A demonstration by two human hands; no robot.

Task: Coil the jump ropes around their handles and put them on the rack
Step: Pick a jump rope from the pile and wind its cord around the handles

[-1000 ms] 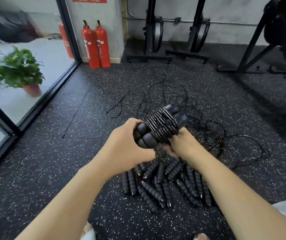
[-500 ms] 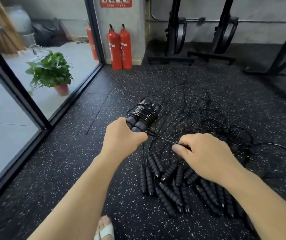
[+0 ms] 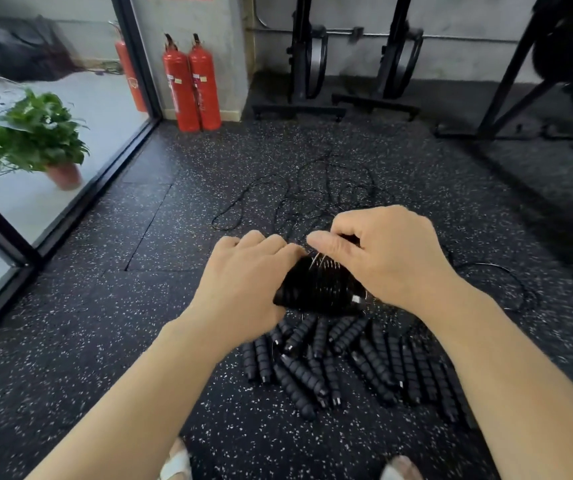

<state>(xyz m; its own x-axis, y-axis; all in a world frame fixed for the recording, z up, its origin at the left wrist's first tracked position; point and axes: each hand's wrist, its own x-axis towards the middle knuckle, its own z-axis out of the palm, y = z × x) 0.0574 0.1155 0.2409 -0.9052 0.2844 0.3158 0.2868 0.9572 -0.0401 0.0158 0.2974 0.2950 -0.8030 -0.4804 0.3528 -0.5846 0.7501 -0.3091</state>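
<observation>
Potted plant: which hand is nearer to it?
Left. The left hand grips the rope bundle on its side toward the potted plant; the right hand, on the other.

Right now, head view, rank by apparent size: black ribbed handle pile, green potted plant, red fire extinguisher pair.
1. black ribbed handle pile
2. green potted plant
3. red fire extinguisher pair
Nearness inflates the pile.

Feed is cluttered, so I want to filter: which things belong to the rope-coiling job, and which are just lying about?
Job: coiled jump rope, gripped by the left hand, cord pinched by the right hand; pile of loose handles; tangled cords beyond them.
Lying about: fire extinguishers; potted plant; black stands.
</observation>
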